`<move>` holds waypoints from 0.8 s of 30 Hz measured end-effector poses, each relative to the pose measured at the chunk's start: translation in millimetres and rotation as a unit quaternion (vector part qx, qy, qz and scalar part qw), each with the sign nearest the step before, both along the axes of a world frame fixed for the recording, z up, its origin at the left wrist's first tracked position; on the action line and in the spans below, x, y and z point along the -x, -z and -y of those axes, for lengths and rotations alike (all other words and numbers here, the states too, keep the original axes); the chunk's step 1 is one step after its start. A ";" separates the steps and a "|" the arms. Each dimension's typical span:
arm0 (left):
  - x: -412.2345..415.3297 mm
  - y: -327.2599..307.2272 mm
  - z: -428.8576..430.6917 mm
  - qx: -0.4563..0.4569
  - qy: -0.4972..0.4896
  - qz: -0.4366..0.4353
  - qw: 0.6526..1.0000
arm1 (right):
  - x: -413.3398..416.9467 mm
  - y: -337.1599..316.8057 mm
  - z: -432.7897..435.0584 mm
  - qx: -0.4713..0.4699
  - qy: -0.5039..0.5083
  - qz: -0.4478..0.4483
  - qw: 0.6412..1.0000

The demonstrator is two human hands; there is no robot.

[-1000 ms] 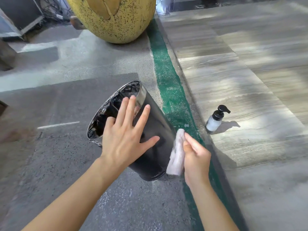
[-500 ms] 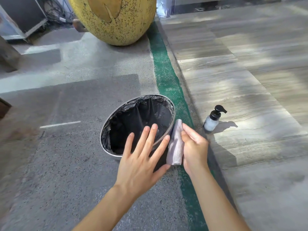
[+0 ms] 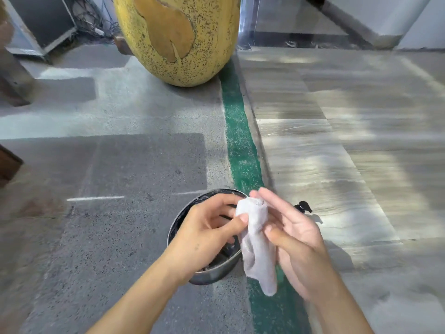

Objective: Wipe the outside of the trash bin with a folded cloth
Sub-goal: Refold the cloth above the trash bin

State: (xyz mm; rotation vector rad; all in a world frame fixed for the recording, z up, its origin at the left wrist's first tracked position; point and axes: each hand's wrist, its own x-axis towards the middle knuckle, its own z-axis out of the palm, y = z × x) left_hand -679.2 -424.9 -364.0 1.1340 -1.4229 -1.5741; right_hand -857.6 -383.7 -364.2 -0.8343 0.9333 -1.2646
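Folding the cloth over the trash bin: left hand pinches its top, right hand clamps it between thumb and nearly straight fingers; next, presumably, wiping the outer wall.

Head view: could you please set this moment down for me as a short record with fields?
cloth: white, folded long, hanging between both hands
left hand: pinches the cloth's top end
right hand: thumb presses the cloth against its fingers
trash bin: upright on the grey floor, black liner inside, below the hands
wiping: cloth looks held clear of the bin's side
pump bottle: only its black top shows, behind the right hand
green stripe: runs along the floor past the bin
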 end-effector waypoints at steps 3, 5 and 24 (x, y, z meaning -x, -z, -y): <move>-23.4 -67.6 4.4 0.030 -0.059 -0.008 0.998 | -14.3 -79.5 14.7 0.021 -0.139 -0.148 0.979; -46.4 -112.7 1.9 0.065 -0.085 0.029 0.994 | -36.8 -132.8 25.9 0.028 -0.179 -0.214 0.960; -433.8 -463.4 -195.6 0.029 -0.344 0.286 0.894 | -424.4 -507.6 35.8 0.303 -0.537 -0.534 0.578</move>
